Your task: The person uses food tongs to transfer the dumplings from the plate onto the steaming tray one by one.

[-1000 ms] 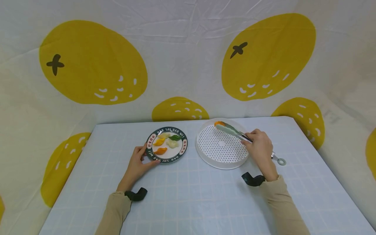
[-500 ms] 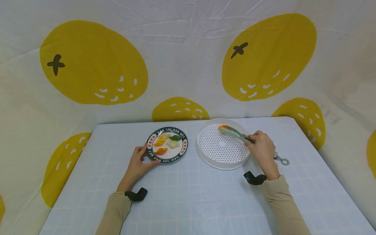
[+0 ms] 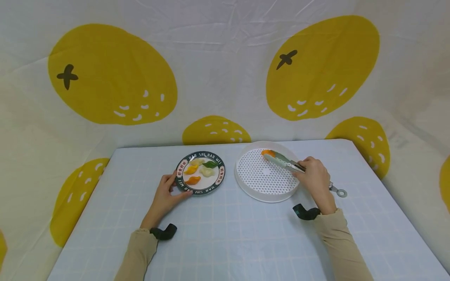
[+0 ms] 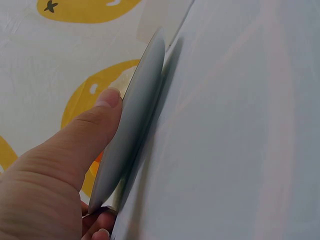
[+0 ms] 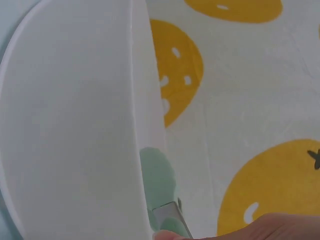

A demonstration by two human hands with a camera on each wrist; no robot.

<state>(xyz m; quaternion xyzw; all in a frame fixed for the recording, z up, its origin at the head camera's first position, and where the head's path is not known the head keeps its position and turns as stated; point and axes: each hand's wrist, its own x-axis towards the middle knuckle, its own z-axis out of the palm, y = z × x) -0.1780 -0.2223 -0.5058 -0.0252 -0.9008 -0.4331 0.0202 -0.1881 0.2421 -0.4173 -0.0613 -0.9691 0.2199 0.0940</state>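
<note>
My left hand (image 3: 164, 198) grips the lower left rim of a round plate (image 3: 220, 171) with a dark green border; in the left wrist view the thumb (image 4: 95, 120) lies on the rim of the plate (image 4: 135, 120). Several dumpling-shaped pieces lie on it, among them an orange one (image 3: 193, 180) and a green one (image 3: 209, 164). My right hand (image 3: 314, 179) holds metal tongs with green tips (image 3: 277, 160). An orange piece (image 3: 268, 152) is at the tips, over the back of a white perforated steamer tray (image 3: 263, 175). Whether the tips still pinch it cannot be told.
A pale blue checked cloth (image 3: 225, 242) covers the table. Behind it hangs a white sheet (image 3: 218, 70) printed with large yellow fruit. The tongs' ring end (image 3: 341, 193) sticks out to the right of my right hand.
My right hand, the tongs and the orange piece have shifted slightly right, and the tongs' arms look a little further apart. My left hand and the plate stay in place.
</note>
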